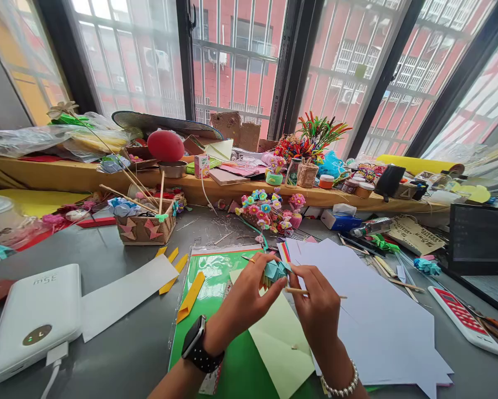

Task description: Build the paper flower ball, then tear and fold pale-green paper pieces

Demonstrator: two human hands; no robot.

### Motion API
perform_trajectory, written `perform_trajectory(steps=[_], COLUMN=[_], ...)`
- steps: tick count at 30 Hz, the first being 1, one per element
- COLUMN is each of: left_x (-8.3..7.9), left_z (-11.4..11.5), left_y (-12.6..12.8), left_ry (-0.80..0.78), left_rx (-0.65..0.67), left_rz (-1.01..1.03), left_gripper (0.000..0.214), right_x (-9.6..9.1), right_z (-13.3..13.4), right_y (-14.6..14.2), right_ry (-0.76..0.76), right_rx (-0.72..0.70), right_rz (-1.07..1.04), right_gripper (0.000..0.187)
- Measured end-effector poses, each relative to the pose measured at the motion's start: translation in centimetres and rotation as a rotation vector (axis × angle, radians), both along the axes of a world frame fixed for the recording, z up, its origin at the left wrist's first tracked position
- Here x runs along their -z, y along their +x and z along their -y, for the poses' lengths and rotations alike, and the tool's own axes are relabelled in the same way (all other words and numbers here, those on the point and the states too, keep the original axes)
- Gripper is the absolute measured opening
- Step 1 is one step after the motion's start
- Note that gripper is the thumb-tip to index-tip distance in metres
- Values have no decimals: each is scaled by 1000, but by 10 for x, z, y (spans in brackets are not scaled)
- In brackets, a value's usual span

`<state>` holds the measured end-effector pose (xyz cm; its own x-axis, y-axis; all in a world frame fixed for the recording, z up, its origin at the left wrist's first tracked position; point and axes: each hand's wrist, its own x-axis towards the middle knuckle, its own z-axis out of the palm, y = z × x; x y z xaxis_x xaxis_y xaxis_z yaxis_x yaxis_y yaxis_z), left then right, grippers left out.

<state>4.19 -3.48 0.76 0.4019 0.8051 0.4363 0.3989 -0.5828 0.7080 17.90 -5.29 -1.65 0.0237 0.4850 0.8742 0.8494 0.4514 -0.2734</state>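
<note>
My left hand [249, 293], with a ring and a dark watch at the wrist, is closed round a light-blue folded paper flower [276, 270]. My right hand [316, 302] pinches the flower's right edge with thumb and forefinger. A thin wooden stick [296, 291] also passes through the right hand, its blunt end pointing left below the flower. Beneath both hands are a pale green sheet [280, 346] and a green plastic-wrapped pack [240, 363]. Left of them lie folded yellow paper strips [191, 296]. The flower's underside is hidden by my fingers.
White paper sheets [377, 316] spread out at right, with a red-and-white calculator [465, 318] beyond them. A white power bank [35, 321] is at left, near a cardboard box [147, 228] holding sticks. Behind stand colourful craft flowers [269, 210]; a laptop [481, 244] is far right.
</note>
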Motion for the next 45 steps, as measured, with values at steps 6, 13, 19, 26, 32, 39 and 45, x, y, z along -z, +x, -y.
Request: perform_trajectory(steps=[6, 13, 19, 26, 32, 39, 45], left_x=[2, 2, -4, -9, -4, -14, -22], left_z=[-1, -1, -6, -8, -12, -12, -9], left_y=[0, 1, -9, -12, -15, -28, -39], left_ry=[-6, -29, -170, -423, -471, -439, -521], left_rx=[-26, 18, 21, 188, 229, 236, 400], left_rz=[44, 134, 250, 393, 427, 289, 289], left_gripper=[25, 24, 23, 20, 20, 35, 65], right_x=[-1, 1, -4, -17, -18, -16, -14], right_z=[1, 1, 6, 14, 12, 8, 9], right_y=[0, -4, -6, -3, 0, -1, -2], right_ry=[55, 49, -49, -159, -335, -434, -398], right_rx=[-41, -60, -230, -282, -349, -380, -314], right_rz=[88, 65, -3, -324, -295, -301, -374], right_gripper=[22, 28, 30, 17, 13, 15, 13])
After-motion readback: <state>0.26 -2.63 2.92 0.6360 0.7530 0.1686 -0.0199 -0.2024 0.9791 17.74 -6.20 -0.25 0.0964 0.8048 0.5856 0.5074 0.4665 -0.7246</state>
